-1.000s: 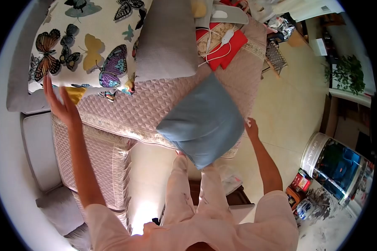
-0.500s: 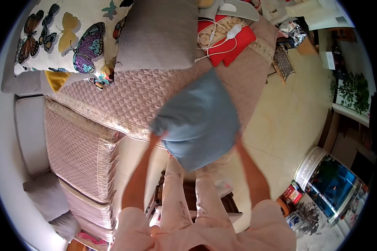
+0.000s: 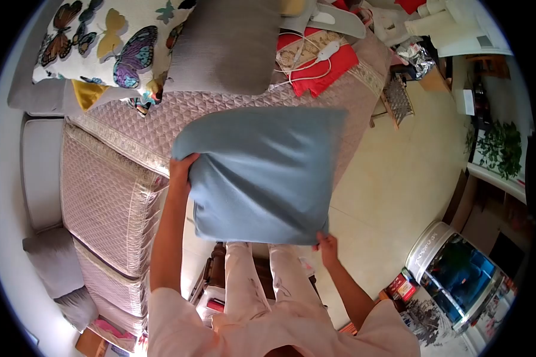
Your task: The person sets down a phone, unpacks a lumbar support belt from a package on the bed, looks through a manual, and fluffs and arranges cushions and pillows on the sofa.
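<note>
A square, plain blue cushion [image 3: 259,178] is held up in front of my legs, over the near edge of the quilted sofa cover. Its fabric has diagonal folds, and its upper right corner is blurred. My left hand [image 3: 182,168] grips the left side, thumb on the front face and the other fingers mostly hidden. At the lower right corner, my right hand [image 3: 327,247] pinches the fabric with curled fingers.
Behind the cushion lies the pink quilted cover [image 3: 125,134]. A grey cushion [image 3: 223,50] and a butterfly-print cushion [image 3: 110,44] lean at the back. A white cable [image 3: 324,53] rests on red cloth [image 3: 336,68]. An aquarium [image 3: 458,268] stands at right, with tiled floor [image 3: 393,178] between.
The cushion has turned from a diamond pose to a squarer one and shifted left. My left hand rose and moved left; my right hand came down to the lower right corner.
</note>
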Demonstrator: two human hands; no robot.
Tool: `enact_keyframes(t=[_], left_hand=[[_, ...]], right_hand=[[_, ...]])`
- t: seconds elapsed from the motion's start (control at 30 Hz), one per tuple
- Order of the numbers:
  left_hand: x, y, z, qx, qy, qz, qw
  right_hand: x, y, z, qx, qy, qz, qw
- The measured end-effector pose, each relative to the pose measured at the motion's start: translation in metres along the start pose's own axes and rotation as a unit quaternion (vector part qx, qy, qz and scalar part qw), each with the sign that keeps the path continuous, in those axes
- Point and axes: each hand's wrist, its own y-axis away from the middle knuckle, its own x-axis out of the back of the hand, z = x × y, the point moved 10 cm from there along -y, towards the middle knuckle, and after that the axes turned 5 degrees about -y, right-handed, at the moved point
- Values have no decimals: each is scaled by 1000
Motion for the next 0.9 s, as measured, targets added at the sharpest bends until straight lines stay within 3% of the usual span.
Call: enact_keyframes(t=[0.1, 0.13, 0.17, 0.2, 0.23, 0.27, 0.3, 0.33, 0.37, 0.43, 0.47, 0.5, 0.57, 0.6, 0.63, 0.67, 0.7, 0.8, 0.83, 0.9], left_hand=[[-11, -37, -19, -25, -173, -108, 979], [11, -48, -29, -12, -149, -84, 985], [38, -56, -33, 0, -126, -60, 990], [77, -45, -27, 8, -60, 39, 997], [129, -47, -40, -14, -97, 97, 990], [173, -37, -56, 9, -190, 136, 972], [209, -26, -76, -45, -168, 129, 976], [274, -14, -117, -1, -252, 211, 944], [293, 13, -142, 25, -221, 248, 943], [302, 54, -168, 112, -214, 309, 920], [326, 50, -242, 158, -137, 230, 950], [283, 52, -271, 187, -122, 190, 956], [123, 46, -292, 192, -107, 43, 975], [44, 48, -294, 185, -103, -38, 977], [0, 45, -330, 213, 87, 46, 972], [-31, 54, -322, 225, 172, 31, 959], [-55, 70, -298, 239, 256, 15, 937], [-51, 109, -249, 288, 174, 52, 940], [-44, 110, -234, 250, 175, 72, 950], [-27, 108, -199, 168, 173, 106, 965]], right_hand=[[-8, -2, 53, -164, 73, -159, 971], [-7, -2, 64, -219, 80, -217, 948], [36, -33, 68, -183, 170, -191, 949], [91, -85, 73, -128, 86, -213, 965], [144, -119, 23, -7, 159, -108, 981], [161, -134, -58, 254, 158, -106, 948], [209, -166, -98, 198, 277, 58, 938], [212, -173, -159, 234, 361, 135, 893], [214, -189, -202, 316, 307, 136, 887], [176, -196, -262, 344, 303, 231, 858], [160, -239, -247, 337, 266, 161, 889], [149, -278, -220, 326, 227, 92, 913], [35, -275, -127, 233, 422, 153, 863], [-2, -311, -51, 119, 432, 103, 888], [-62, -255, -50, 75, 391, 35, 916], [-93, -228, -41, 58, 307, -10, 950], [-90, -218, -42, 47, 295, -38, 953], [-90, -156, -66, 61, 136, -116, 982], [-88, -133, -74, 76, 61, -141, 985], [-29, -113, -60, 116, 51, -48, 991]])
